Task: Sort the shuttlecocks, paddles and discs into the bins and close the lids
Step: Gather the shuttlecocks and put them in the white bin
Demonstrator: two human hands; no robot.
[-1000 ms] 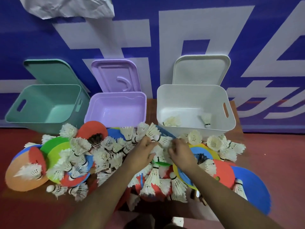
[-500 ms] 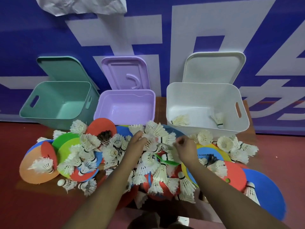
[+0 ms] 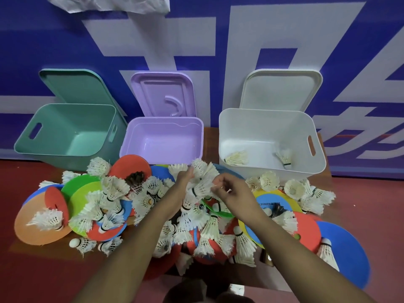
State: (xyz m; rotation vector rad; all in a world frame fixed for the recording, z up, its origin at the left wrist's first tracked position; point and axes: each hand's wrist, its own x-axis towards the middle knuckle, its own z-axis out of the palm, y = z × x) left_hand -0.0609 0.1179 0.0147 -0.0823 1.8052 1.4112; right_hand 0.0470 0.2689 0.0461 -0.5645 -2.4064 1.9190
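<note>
Desk: Status, nearest things first?

Operator: Both my arms reach out over the heap. My right hand (image 3: pixel 231 191) pinches the feather tips of a raised shuttlecock (image 3: pixel 202 187), held just above the pile. My left hand (image 3: pixel 183 181) sits against the other side of that shuttlecock. Its fingers are buried in feathers, so I cannot tell whether it grips or only steadies.

Desk: And around them?

Operator: The pile of shuttlecocks (image 3: pixel 192 226) covers the middle of the table (image 3: pixel 210 136) and lies across coloured discs. An orange disc (image 3: pixel 37 237) is at the far left and a blue disc (image 3: pixel 352 254) at the far right. I cannot pick out any paddles for certain under it all.

Desk: Bins?

Operator: Three stand in a row beyond the heap, all open, with their lids (image 3: pixel 282 90) propped against the wall. The green bin (image 3: pixel 65 127) and the purple bin (image 3: pixel 161 132) show nothing inside. The white bin (image 3: pixel 262 127), on the right, holds two shuttlecocks (image 3: pixel 236 159).

Desk: So which step?

Operator: I judge it to be early shuttlecock sorting, with almost everything unsorted. The next move calls for freeing this one from its neighbours, since the feathers look likely to snag. Then I carry it forward and right, over the white bin's near rim, before letting go. Discs, paddles and lids come later.
</note>
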